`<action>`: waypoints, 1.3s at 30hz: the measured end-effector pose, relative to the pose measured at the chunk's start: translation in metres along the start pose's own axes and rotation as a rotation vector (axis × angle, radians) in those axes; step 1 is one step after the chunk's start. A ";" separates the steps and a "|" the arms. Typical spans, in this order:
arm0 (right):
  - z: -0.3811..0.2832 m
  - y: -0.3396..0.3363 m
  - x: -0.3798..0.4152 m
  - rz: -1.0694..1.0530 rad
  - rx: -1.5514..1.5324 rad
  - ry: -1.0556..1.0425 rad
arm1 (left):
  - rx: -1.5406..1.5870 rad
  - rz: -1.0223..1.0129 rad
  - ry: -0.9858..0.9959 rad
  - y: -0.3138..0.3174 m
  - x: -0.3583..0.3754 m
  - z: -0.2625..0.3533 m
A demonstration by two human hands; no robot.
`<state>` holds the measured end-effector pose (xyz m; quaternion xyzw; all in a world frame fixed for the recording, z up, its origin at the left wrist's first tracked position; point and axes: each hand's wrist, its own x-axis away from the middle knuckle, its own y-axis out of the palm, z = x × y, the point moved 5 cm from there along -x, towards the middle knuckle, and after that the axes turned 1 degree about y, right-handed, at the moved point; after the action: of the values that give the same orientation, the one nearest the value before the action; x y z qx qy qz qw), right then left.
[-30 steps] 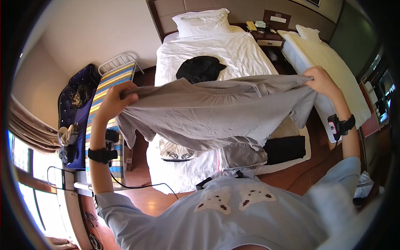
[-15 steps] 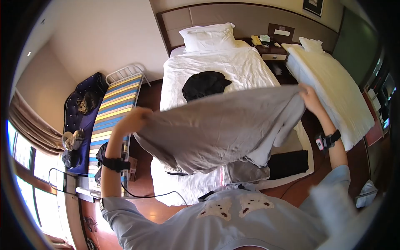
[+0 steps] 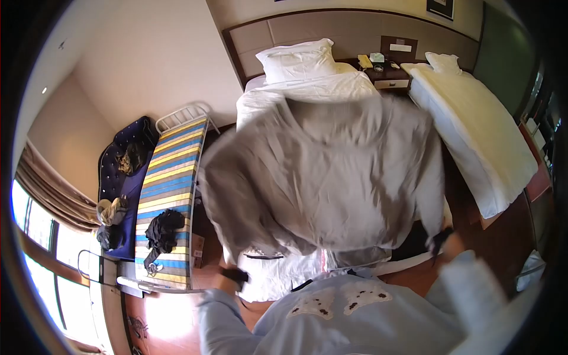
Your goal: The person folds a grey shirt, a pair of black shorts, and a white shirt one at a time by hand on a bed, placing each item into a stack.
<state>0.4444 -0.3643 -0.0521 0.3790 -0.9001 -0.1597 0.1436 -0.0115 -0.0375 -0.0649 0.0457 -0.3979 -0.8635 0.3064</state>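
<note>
A grey-brown top (image 3: 331,189) with a wide round neck is spread in the air in front of me, its neckline pointing away and its fabric blurred by motion. My left hand (image 3: 226,281) is at its lower left edge, with a black band on the wrist. At the lower right edge is my right hand (image 3: 454,245), with a dark watch on that wrist. Fabric covers the fingers of both hands, which appear closed on the top. Beneath it, a folded grey garment (image 3: 358,258) and a black cloth (image 3: 408,239) lie on the bed, partly hidden.
The white bed (image 3: 278,281) stands ahead, with a pillow (image 3: 299,61) by the headboard. A second bed (image 3: 473,124) is to the right, beyond a nightstand (image 3: 390,84). To the left are a striped cot (image 3: 168,177) with black clothing (image 3: 164,231) on it and a dark blue sofa (image 3: 112,177).
Both hands have come down and closer to my body. The top has swung up and opened out, so its neckline shows and the black garment on the bed is covered.
</note>
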 end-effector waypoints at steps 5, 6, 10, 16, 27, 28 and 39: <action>0.161 -0.026 0.096 0.005 -0.195 0.534 | 0.265 0.105 -0.430 -0.016 0.022 -0.159; 0.165 -0.021 0.102 -0.025 -0.258 0.537 | 0.240 0.085 -0.459 -0.013 0.022 -0.159; 0.146 -0.001 0.079 -0.160 -0.449 0.317 | -0.199 -0.132 -0.375 0.006 0.020 -0.127; 0.090 0.062 0.084 -0.011 -0.952 0.120 | 0.074 0.103 -0.113 0.019 0.001 -0.082; -0.004 0.082 0.071 -0.110 -0.721 -0.003 | 0.242 0.078 0.128 -0.010 -0.007 -0.033; -0.016 0.087 0.071 -0.120 -0.741 -0.065 | 0.223 0.084 0.177 0.003 -0.005 -0.025; -0.057 0.020 0.023 0.148 0.206 -0.010 | -0.195 0.175 0.330 -0.029 -0.006 0.047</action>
<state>0.4376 -0.3774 0.0106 0.3235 -0.9380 -0.0571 0.1109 -0.0362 0.0119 -0.0549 0.1220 -0.2595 -0.8487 0.4444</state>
